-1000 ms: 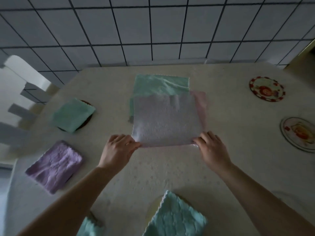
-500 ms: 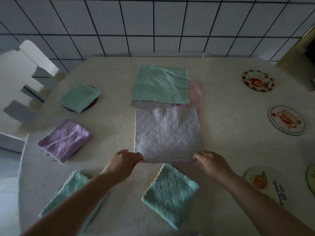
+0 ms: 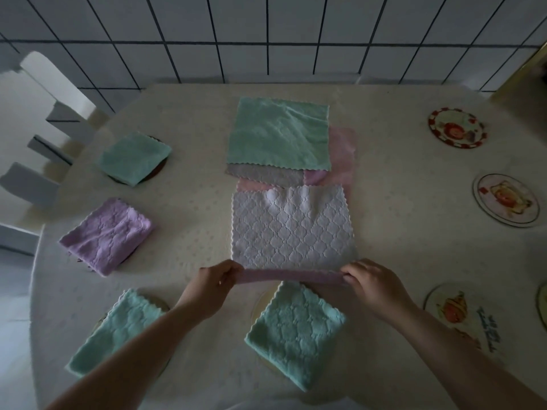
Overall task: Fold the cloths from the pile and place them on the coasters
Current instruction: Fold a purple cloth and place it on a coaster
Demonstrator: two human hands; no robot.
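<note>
White quilted cloth [image 3: 291, 229] pinched at its two near corners, spread on the table [image 3: 399, 202].

The left hand [image 3: 211, 284] and right hand [image 3: 374, 284] are apart, each clamped on a near corner, the near edge turned up showing pink. The cloth's far edge overlaps the pile [image 3: 279, 134], topped by a green cloth. Four folded cloths lie on coasters; bare coasters [image 3: 504, 199] sit right.
</note>
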